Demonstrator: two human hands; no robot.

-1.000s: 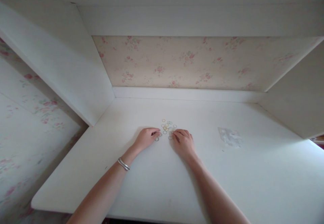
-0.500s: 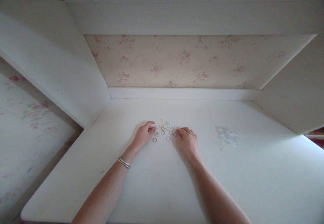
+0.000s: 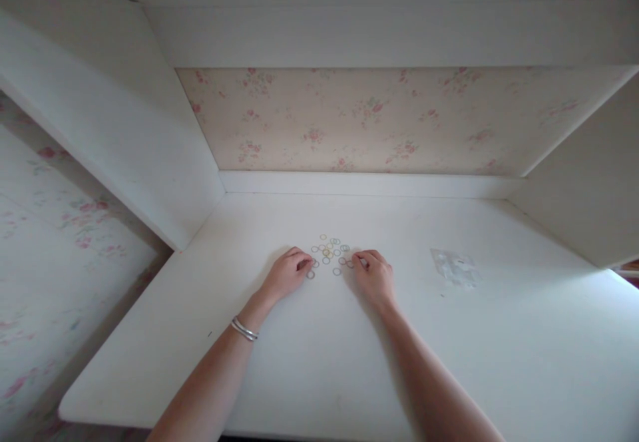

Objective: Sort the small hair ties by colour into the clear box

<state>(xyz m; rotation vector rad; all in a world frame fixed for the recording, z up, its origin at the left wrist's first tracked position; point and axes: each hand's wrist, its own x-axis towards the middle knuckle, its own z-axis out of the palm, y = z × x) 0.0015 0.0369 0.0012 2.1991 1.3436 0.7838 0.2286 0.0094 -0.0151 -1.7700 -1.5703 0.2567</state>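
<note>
Several small thin rings (image 3: 337, 253), in yellow, green, grey and brownish tones, lie loosely grouped on the white desktop; some overlap. At the group's left edge my left hand (image 3: 289, 271), with silver bangles on its wrist, is closed, its thumb and fingertips pinched at a grey ring (image 3: 315, 265). A brownish ring (image 3: 310, 275) lies just below those fingertips. On the other side my right hand (image 3: 375, 277) is curled, thumb and index finger pinched at the edge of a reddish ring (image 3: 350, 264). Its fingertips partly hide the contact.
A clear plastic bag (image 3: 455, 269) lies on the desktop (image 3: 309, 362) to the right of my right hand. Side panels (image 3: 164, 162) and a floral back wall (image 3: 369, 122) enclose the desk, with an overhang above. A tiny dark scrap (image 3: 210, 334) lies at left.
My left hand has lowered slightly, and its raised, parted fingers have closed into a pinch at the rings. My right hand keeps its pinch. The whole view has shifted a little.
</note>
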